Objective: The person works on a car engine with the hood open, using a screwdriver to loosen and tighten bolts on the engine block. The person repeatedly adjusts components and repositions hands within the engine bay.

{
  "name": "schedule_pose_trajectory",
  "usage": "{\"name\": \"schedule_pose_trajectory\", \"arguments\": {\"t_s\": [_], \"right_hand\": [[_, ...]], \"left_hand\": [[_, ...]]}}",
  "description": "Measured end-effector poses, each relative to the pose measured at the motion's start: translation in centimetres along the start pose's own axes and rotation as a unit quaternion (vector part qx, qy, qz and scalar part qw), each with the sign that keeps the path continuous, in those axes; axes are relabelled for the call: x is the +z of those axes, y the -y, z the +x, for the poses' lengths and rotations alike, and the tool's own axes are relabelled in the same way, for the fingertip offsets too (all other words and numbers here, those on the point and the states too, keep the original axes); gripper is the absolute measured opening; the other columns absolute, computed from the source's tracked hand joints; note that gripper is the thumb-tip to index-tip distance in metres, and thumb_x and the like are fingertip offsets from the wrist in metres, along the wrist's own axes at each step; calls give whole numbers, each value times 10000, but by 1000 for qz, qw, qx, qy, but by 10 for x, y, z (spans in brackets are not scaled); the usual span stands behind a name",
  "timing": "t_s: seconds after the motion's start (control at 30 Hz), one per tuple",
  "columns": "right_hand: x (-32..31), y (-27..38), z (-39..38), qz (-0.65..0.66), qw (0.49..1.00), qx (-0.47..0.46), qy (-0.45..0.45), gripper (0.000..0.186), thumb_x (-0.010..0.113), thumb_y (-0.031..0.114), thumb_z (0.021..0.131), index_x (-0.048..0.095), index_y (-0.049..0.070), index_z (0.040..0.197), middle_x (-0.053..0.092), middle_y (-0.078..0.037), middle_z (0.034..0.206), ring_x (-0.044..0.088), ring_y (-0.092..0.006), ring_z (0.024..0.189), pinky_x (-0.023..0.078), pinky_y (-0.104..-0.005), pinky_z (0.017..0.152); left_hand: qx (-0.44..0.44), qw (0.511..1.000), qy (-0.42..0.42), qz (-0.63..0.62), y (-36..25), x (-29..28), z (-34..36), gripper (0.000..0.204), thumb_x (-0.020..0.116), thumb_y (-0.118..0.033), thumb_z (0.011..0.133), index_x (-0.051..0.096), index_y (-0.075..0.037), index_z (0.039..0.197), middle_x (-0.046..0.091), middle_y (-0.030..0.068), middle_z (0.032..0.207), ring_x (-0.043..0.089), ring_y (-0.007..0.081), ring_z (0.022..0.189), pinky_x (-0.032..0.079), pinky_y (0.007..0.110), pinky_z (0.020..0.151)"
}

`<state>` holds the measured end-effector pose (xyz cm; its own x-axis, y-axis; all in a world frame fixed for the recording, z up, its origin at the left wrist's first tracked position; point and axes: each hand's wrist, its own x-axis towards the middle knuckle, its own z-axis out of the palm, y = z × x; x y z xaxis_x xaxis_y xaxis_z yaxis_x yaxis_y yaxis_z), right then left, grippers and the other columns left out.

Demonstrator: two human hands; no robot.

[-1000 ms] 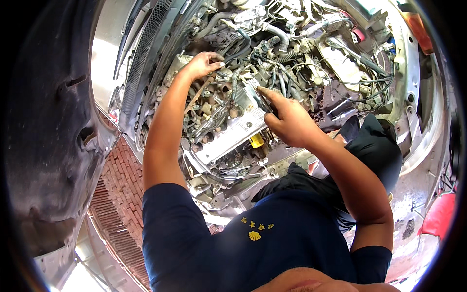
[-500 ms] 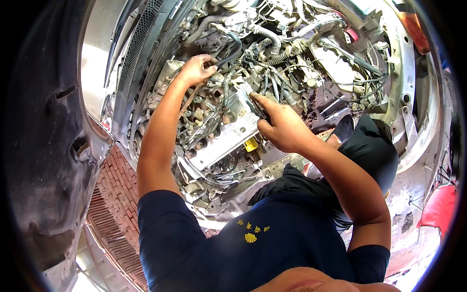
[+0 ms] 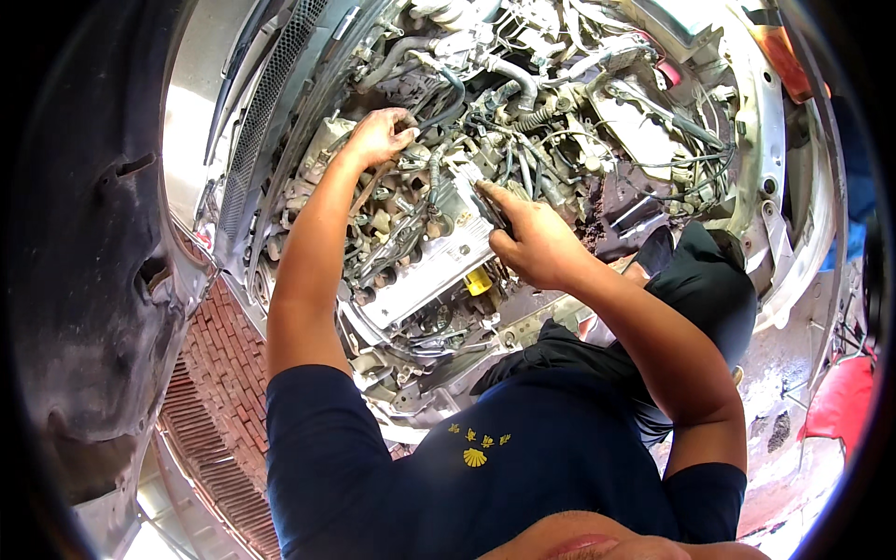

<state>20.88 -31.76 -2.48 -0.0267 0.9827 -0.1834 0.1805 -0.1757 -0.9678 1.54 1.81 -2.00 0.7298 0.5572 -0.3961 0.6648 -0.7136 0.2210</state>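
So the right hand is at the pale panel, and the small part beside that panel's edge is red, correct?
Not quite: the head view shows the small part is yellow, not red. The right hand is at the pale panel, as you said.

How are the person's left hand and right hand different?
The left hand has its fingers curled in, while the right hand has its pointing finger stretched out. The left hand is beside a dark hose; the right hand is by the silver cover, near the yellow cap. The right hand looks bigger in the picture than the left hand. Both hands are bare.
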Motion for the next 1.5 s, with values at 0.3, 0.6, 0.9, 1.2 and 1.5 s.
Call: {"name": "schedule_pose_trajectory", "arguments": {"t_s": [0.3, 0.6, 0.9, 1.2, 1.5], "right_hand": [[8, -8, -1, 10, 994, -79, -71, 677, 589, 184, 906, 462, 11, 1548, 712, -344, 994, 708, -477, 950, 537, -532, 919], [-1, -4, 1, 13, 996, -43, -73, 680, 579, 167, 912, 446, 17, 1561, 667, -328, 1240, 669, -463, 1143, 505, -489, 1035], [-8, 12, -7, 21, 999, -4, -26, 695, 570, 156, 904, 420, 15, 1568, 711, -339, 1087, 700, -479, 1014, 535, -535, 965], [-19, 17, -14, 40, 998, -17, -51, 735, 577, 166, 890, 389, 36, 1589, 726, -298, 990, 697, -462, 945, 531, -556, 901], [-22, 16, -17, 43, 996, -35, -77, 740, 613, 183, 893, 404, 34, 1586, 724, -306, 1047, 708, -458, 971, 553, -521, 899]], "left_hand": [[46, 965, -221, -136, -32, 10, 17, 361, 703, -268, 1004, 728, 35, 1198, 757, 136, 1139, 730, 232, 1044, 556, 358, 915], [-212, 611, -227, -729, -105, 22, 61, 285, 683, -324, 1030, 676, -65, 1150, 709, 77, 996, 667, 222, 907, 522, 384, 905], [-220, 588, -274, -728, -60, 46, 83, 240, 756, -366, 990, 700, -140, 1049, 680, -10, 908, 617, 126, 765, 507, 287, 697], [-229, 630, -267, -692, -80, 30, 61, 416, 713, -336, 998, 666, -89, 1329, 699, 26, 1145, 674, 173, 1021, 501, 354, 942], [-7, 841, -392, -373, -116, 43, -46, 275, 648, -127, 1057, 677, 13, 1291, 707, 71, 1156, 635, 134, 1042, 494, 292, 919]]}}
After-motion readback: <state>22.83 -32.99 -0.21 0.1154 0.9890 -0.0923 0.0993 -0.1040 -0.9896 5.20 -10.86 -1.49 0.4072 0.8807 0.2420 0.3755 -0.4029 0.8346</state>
